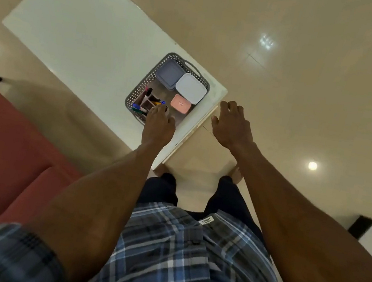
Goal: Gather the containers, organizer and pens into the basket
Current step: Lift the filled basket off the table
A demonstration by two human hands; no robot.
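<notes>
A grey perforated basket [139, 88] stands at the near right corner of the white table [80, 35]. Inside it lie a blue-grey container [169, 74], a white container [191, 88] and a small pink container [180, 106]. A brown organizer [148, 102] with several pens [139, 109] sits in the basket's near left part. My left hand [158, 124] hovers over the basket's near end, fingers curled down by the pens; whether it grips one is hidden. My right hand [232, 123] is off the table's right edge, fingers spread, holding nothing.
A red sofa [2, 149] fills the left foreground. The glossy beige floor [309, 86] surrounds the table. A dark-edged white piece of furniture [360, 227] stands at the right. My legs and feet are by the table's near corner.
</notes>
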